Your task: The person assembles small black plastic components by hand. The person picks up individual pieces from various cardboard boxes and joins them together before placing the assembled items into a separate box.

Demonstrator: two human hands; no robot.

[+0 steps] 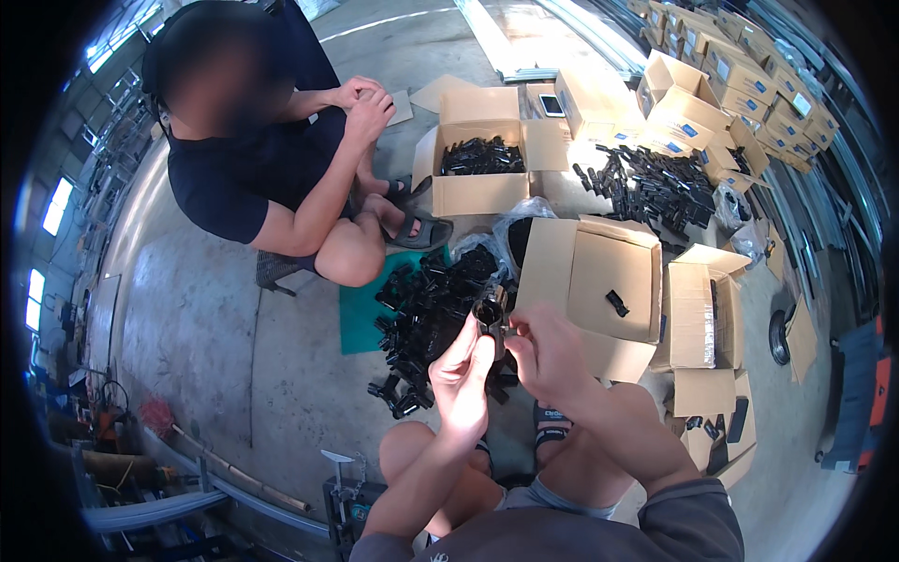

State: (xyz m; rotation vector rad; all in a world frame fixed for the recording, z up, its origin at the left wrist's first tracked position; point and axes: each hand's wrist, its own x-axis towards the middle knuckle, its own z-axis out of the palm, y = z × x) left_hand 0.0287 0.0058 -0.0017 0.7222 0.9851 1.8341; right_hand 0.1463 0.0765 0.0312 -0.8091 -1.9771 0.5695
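My left hand (462, 373) grips a small black part with a round, ring-like opening (490, 313), held up in front of my knees. At its right side, my right hand (548, 348) has its thumb and fingers pinched together. What lies between those fingers is too small to make out. Beneath my hands, a heap of black parts (408, 351) is spread over a green sheet (358, 317). Just right of my right hand stands an open cardboard box (613, 245) with a single black part (617, 303) inside.
A co-worker (309, 187) sits at the upper left, hands together. An open box (482, 199) of black parts stands ahead. More black pieces (655, 187) are piled at the far right, near stacked cartons (740, 80). Another open carton (688, 318) stands at right.
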